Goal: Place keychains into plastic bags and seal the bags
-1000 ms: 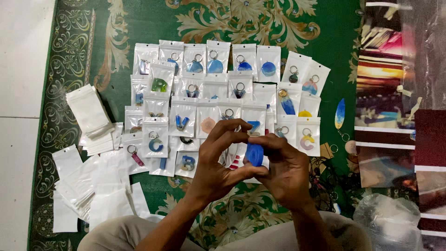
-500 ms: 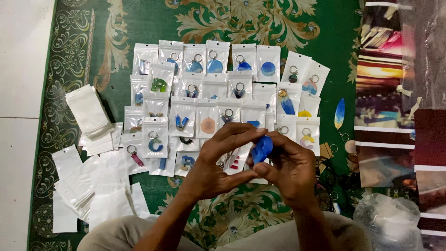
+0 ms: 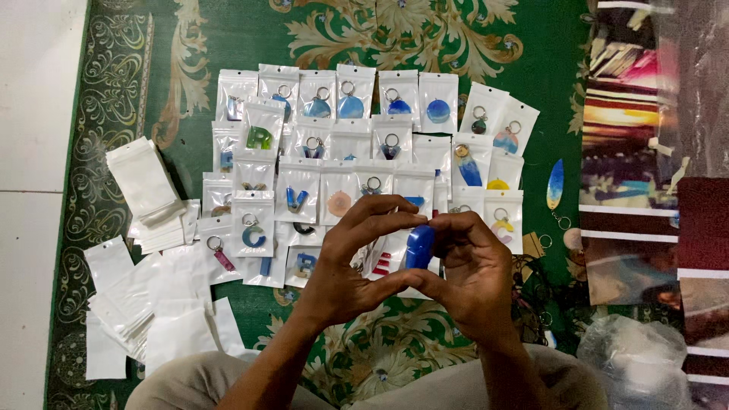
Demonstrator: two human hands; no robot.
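On the green patterned carpet [image 3: 228,30] in front of your knees, most of the work looks done: rows of small clear-and-white pouches [image 3: 357,137], each with a keyring charm sealed inside, lie side by side and overlapping, from the letter-shaped charms on the left to the round blue ones along the top. I count well over twenty filled pouches, so I judge you are far along.

Your left hand [image 3: 353,258] and right hand [image 3: 474,277] meet just below the lowest row. Together they pinch a small blue charm [image 3: 419,247], held upright between the fingertips of both hands, thumbs beneath it. Whether a pouch is already around it I cannot tell; the fingers hide its lower edge.

What is left, as far as can be seen: the blue charm in your hands is not yet laid among the rows. To the right, a loose leaf-shaped blue-and-yellow charm [image 3: 556,184] lies bare on the carpet, with a few more loose rings and pieces near it. To your left, a stack of empty white pouches [image 3: 140,178] and a spread of more empties [image 3: 152,304] wait unused, so supplies remain for the unpacked pieces.
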